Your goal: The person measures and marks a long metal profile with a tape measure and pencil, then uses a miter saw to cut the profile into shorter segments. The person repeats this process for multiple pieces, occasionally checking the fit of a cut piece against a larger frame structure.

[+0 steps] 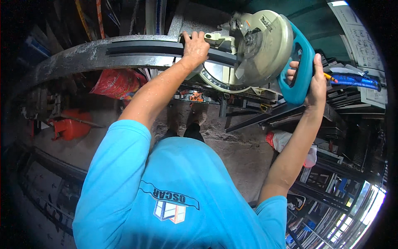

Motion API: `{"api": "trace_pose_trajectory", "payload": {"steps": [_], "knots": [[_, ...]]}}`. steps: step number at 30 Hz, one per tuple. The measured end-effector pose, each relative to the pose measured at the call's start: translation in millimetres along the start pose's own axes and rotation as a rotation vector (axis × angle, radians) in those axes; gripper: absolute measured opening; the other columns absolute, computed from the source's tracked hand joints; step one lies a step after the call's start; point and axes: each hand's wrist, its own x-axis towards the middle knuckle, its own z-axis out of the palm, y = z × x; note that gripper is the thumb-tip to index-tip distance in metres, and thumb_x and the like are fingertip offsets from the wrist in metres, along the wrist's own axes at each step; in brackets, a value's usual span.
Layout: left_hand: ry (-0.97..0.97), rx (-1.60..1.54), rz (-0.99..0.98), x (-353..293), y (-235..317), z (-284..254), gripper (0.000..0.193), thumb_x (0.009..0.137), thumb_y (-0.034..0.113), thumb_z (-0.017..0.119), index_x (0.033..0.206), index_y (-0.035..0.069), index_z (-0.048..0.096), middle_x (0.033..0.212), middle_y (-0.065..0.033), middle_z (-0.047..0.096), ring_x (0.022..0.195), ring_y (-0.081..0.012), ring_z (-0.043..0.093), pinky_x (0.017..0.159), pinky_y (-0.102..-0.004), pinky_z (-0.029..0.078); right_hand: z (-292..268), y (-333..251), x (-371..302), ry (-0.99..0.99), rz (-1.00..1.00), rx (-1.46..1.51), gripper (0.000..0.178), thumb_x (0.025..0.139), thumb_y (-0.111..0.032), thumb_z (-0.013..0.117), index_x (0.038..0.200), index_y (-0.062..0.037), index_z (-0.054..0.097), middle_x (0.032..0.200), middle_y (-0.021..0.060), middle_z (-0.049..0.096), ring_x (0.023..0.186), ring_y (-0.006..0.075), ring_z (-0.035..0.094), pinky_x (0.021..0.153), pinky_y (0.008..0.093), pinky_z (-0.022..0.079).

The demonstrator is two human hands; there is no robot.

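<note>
A mitre saw [271,45] with a cream guard stands at the upper right of the head view. My right hand [317,85] is wrapped round its teal handle [306,68], with some fingers showing through the loop. A long dark metal profile [145,47] lies along the saw's fence and runs in under the clear blade guard [253,52]. Closed over this profile, left of the blade, is my left hand [196,47], its fingertips curled over the far side. The blade itself is hard to make out behind the guard.
A long metal support [83,60] stretches left from the saw. Under it are a red bag [118,84] and an orange-red container [71,125]. Dark metal lengths [265,118] and a white bag [282,140] lie at right. A blue pouch [354,81] sits beyond my right hand.
</note>
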Motion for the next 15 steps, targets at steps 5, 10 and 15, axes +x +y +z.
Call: {"api": "trace_pose_trajectory", "payload": {"steps": [5, 10, 15], "knots": [[0.033, 0.042, 0.011, 2.3, 4.8, 6.4, 0.039, 0.068, 0.041, 0.09, 0.096, 0.016, 0.082, 0.115, -0.0094, 0.059, 0.115, -0.0303, 0.055, 0.103, -0.0651, 0.037, -4.9, -27.1, 9.5, 0.057, 0.007, -0.183, 0.074, 0.102, -0.066, 0.048, 0.092, 0.0037, 0.072, 0.073, 0.0142, 0.07, 0.06, 0.0207, 0.067, 0.062, 0.0317, 0.058], [0.038, 0.038, -0.006, 2.4, 5.6, 9.6, 0.041, 0.066, 0.04, 0.09, 0.096, 0.014, 0.081, 0.115, -0.0087, 0.059, 0.114, -0.0294, 0.055, 0.102, -0.0631, 0.038, -1.5, -28.9, 15.5, 0.044, -0.012, -0.187, 0.074, 0.102, -0.066, 0.049, 0.088, 0.0027, 0.07, 0.07, 0.0128, 0.069, 0.058, 0.0206, 0.065, 0.059, 0.0313, 0.056], [0.051, 0.039, -0.006, 1.7, 4.4, 11.4, 0.042, 0.066, 0.04, 0.09, 0.096, 0.013, 0.081, 0.114, -0.0081, 0.059, 0.113, -0.0291, 0.056, 0.099, -0.061, 0.039, 10.1, 1.5, -9.4, 0.138, -0.084, -0.161, 0.071, 0.105, -0.064, 0.044, 0.087, 0.0002, 0.068, 0.068, 0.0107, 0.067, 0.058, 0.0183, 0.065, 0.057, 0.0316, 0.055]]}}
